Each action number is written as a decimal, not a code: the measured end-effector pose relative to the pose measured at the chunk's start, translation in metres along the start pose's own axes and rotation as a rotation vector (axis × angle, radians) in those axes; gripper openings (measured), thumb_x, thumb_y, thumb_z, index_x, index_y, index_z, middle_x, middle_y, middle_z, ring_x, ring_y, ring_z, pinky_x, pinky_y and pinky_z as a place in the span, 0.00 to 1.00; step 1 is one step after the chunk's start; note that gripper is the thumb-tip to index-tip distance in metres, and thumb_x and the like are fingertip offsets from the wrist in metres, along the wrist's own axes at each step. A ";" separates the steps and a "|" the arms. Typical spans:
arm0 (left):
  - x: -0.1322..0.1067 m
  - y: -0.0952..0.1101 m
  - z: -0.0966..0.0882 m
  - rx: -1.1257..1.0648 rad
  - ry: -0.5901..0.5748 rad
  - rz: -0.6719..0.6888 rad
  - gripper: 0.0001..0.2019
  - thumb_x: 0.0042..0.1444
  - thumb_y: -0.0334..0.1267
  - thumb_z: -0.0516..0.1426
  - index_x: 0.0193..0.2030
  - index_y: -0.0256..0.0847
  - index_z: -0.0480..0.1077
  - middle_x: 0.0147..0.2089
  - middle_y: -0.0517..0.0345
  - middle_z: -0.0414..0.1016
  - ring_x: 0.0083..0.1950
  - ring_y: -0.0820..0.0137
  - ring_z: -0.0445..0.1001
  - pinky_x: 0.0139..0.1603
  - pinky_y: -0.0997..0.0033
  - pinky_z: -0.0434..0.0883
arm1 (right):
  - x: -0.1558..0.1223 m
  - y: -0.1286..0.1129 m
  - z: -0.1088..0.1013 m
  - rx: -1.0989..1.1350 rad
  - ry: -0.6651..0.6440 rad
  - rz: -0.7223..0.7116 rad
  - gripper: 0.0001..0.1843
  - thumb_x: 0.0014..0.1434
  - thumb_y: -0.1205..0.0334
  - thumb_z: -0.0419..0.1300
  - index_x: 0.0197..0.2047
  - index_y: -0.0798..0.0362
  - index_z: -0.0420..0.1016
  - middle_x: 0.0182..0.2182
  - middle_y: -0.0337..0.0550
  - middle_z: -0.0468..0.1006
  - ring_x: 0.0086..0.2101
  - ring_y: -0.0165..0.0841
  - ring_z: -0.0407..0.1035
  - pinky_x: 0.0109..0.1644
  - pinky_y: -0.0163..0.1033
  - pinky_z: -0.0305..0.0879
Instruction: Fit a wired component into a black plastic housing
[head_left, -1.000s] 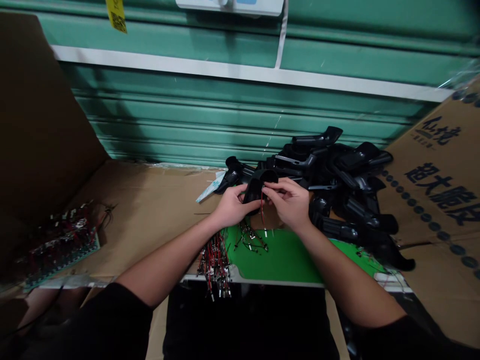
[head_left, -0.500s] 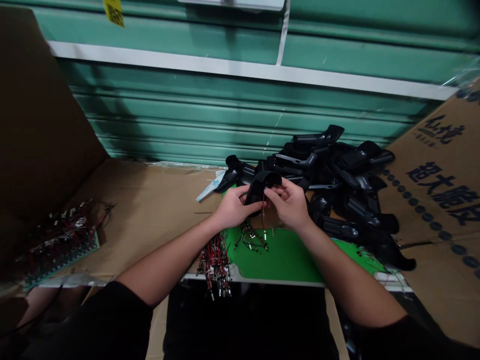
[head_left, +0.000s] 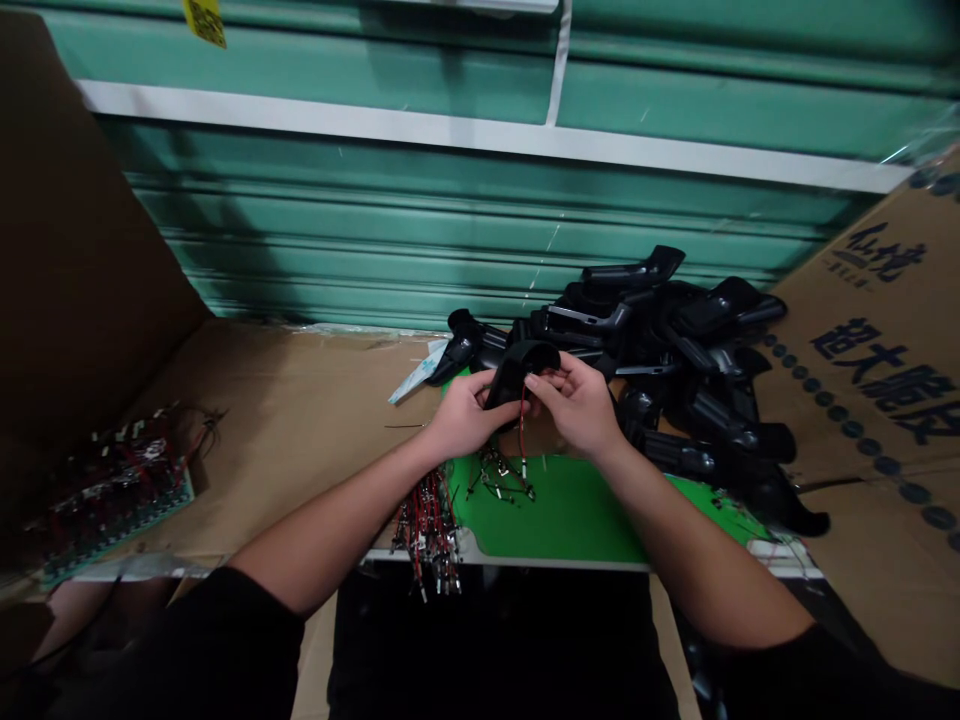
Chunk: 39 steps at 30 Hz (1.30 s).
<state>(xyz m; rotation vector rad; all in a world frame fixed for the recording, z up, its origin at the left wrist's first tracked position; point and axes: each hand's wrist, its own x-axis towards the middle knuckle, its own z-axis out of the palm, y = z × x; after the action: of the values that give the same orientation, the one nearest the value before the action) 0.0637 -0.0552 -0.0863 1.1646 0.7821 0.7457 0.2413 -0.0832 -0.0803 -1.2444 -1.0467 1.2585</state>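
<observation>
Above the green mat [head_left: 559, 520], my left hand [head_left: 463, 418] is closed around the left side of a hollow, curved black plastic shell [head_left: 511, 372]. My right hand [head_left: 579, 408] grips the shell's right side, its thumb and fingers pressed together at the opening. A thin red wire [head_left: 523, 440] hangs down from my right fingertips; its upper end is hidden inside the shell. Just below lies a small tangle of wired parts [head_left: 501, 478] on the mat. Beside my left forearm, a bundle of red and black wired parts [head_left: 429, 530] droops over the table's front edge.
Many similar black shells [head_left: 697, 330] are heaped at the right, before a printed cardboard box [head_left: 885, 400]. Circuit boards with red wires [head_left: 120, 490] lie at the far left on cardboard [head_left: 277, 400]. A blue-and-white packet [head_left: 416, 378] lies near the heap. Green ribbed wall [head_left: 375, 225] closes the back.
The view has shifted slightly. Both hands keep their hold on the black shell, and the red wire hangs a little differently below my right fingers.
</observation>
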 end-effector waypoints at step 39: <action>0.012 0.000 -0.016 0.106 0.316 -0.011 0.19 0.47 0.43 0.71 0.41 0.34 0.75 0.36 0.56 0.75 0.36 0.72 0.69 0.39 0.72 0.68 | -0.012 -0.015 -0.010 -0.733 -0.108 -0.162 0.06 0.60 0.59 0.65 0.38 0.52 0.80 0.24 0.37 0.76 0.22 0.27 0.63 0.28 0.35 0.58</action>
<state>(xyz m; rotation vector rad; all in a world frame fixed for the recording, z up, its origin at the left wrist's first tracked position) 0.0567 -0.0374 -0.0915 1.1501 1.1012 0.9002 0.2518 -0.0949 -0.0652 -1.5939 -1.7427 0.8365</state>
